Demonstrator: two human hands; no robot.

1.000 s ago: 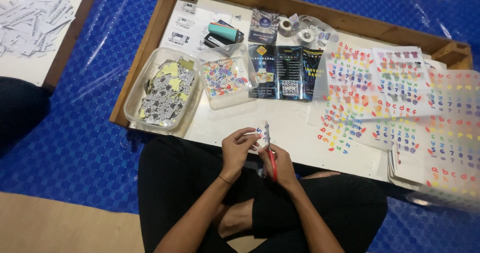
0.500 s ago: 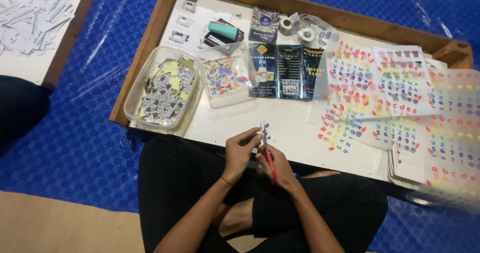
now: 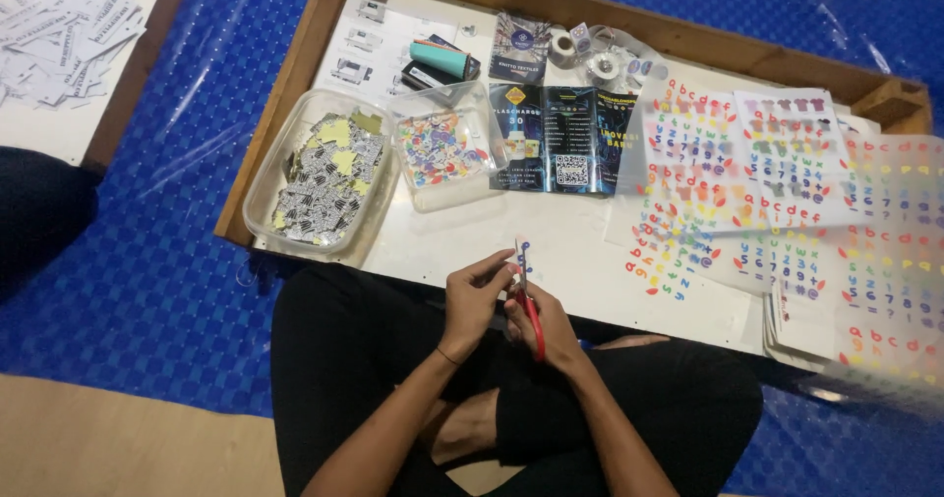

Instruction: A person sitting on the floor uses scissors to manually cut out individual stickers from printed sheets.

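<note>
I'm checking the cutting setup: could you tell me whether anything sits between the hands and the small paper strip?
Nothing visible does. The left hand already pinches the small paper strip, and the right hand holds the red-handled scissors right against it.

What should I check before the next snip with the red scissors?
1. Small paper strip pinched in the left hand: ok.
2. Red scissors gripped in the right hand: ok.
3. Fingertips away from the blades: cannot tell, the hands sit close together.
4. Cutting done over the white tray, not the lap: ok.
5. Tub of coloured cut pieces close by: ok.
6. Sticker sheets lying flat to the right: ok.
</note>
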